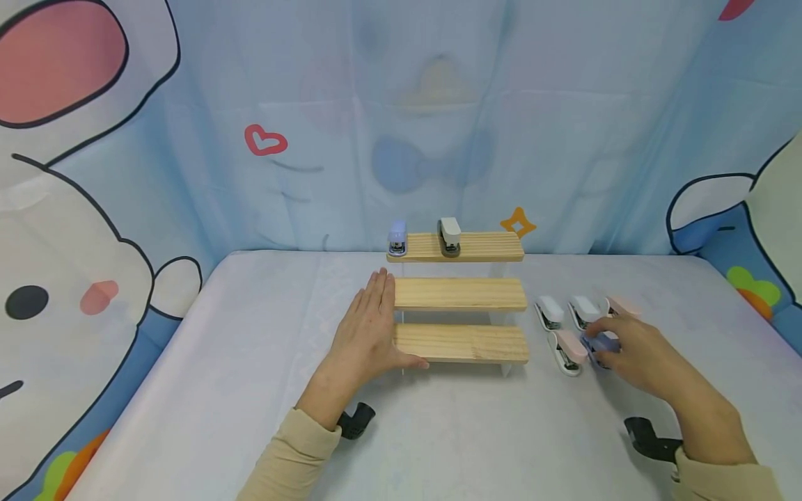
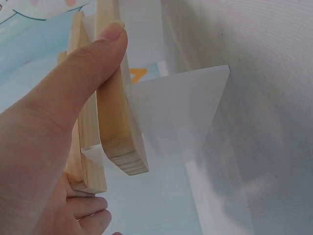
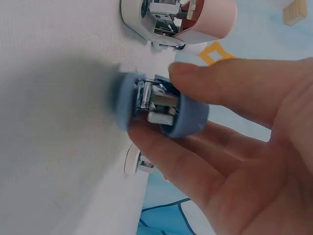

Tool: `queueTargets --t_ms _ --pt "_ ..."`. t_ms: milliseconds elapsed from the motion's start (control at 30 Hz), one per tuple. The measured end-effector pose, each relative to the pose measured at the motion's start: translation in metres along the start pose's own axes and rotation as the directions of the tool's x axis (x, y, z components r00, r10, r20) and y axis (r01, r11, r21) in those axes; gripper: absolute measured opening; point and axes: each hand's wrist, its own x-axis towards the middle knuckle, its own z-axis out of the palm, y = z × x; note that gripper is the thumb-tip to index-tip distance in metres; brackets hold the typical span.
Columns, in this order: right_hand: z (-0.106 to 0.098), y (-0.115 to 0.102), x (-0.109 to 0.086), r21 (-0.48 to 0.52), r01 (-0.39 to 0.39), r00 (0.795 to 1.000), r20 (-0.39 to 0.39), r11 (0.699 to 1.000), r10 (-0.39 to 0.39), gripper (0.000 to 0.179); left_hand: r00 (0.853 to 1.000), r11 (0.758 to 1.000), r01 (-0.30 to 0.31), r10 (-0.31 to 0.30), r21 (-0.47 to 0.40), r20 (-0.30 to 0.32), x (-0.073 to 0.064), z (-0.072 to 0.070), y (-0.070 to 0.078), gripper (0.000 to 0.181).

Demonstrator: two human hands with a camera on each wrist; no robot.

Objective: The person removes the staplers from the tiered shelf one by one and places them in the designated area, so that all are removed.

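My left hand [image 1: 370, 334] lies along the left end of a three-tier wooden display rack [image 1: 460, 341], fingers straight. Its thumb [image 2: 90, 61] rests on the front plank. In the right wrist view, my right hand [image 3: 215, 156] pinches a blue-purple mini stapler [image 3: 193, 115] between thumb and fingers, low over the table. About that hand stand a pink stapler [image 1: 569, 346] to the left, two white staplers [image 1: 550, 310] [image 1: 583, 310] behind, and another pink stapler [image 1: 622, 307] partly hidden. On the top plank are a purple stapler [image 1: 397, 238] and a white-and-grey stapler [image 1: 450, 236].
The rack's planks sit on clear side supports [image 2: 186, 103]. A white cloth [image 1: 464, 438] covers the table. Behind it hangs a blue cartoon curtain [image 1: 313, 195]. Black wrist mounts [image 1: 357, 421] show below both hands.
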Motion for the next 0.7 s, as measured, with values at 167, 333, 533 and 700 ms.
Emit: queueTargets --t_ms 167,333,533,700 --pt "-0.001 0.001 -0.001 0.000 -0.008 1.000 0.012 1.000 0.008 0.032 1.000 1.000 0.002 -0.002 0.002 0.005 0.000 0.000 0.000 0.146" --pt "-0.002 0.001 -0.002 -0.008 -0.016 1.000 0.004 1.000 0.017 0.032 1.000 1.000 0.007 -0.007 -0.005 0.009 0.001 -0.001 0.000 0.146" --pt "-0.008 -0.003 -0.006 0.001 -0.022 1.000 -0.002 1.000 0.022 0.031 1.000 1.000 0.006 -0.006 -0.002 0.007 0.001 -0.001 0.000 0.146" --pt "-0.016 -0.007 -0.009 0.006 -0.033 0.996 -0.081 0.999 0.033 0.034 1.000 1.000 0.007 -0.007 -0.003 0.009 0.001 0.000 -0.001 0.146"
